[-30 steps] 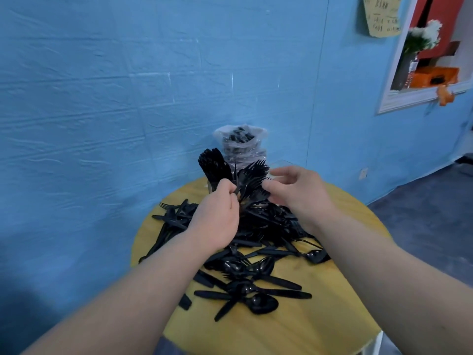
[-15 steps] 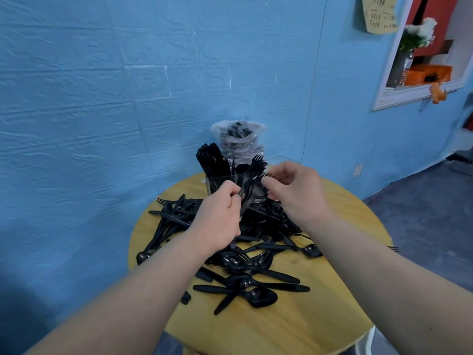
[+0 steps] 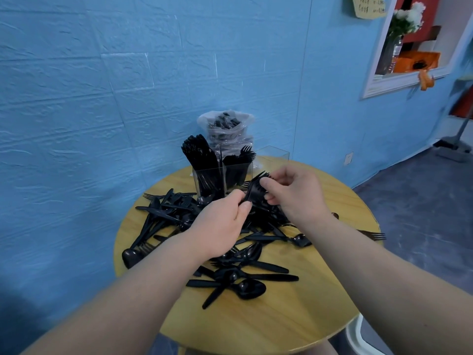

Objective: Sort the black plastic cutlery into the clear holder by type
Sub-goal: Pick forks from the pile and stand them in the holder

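**Forks bunched between both hands, just short of the holder**

Both hands have drifted right and a touch nearer since a moment ago, and the bundle of forks has come away from the holder's front with them. Right hand pinches the bundle near the tines, fingers curled round it; left hand grips its lower end between thumb and fingers. Tines point up and away, just in front of the clear holder. That holder stands at the table's far edge: knives packed upright in its left compartment, forks in the one beside it. Loose black cutlery sprawls in a pile under and around the hands across the round wooden table. One fork lies alone at the right rim. Behind the holder sits a clear plastic bag of more cutlery, against the blue wall.
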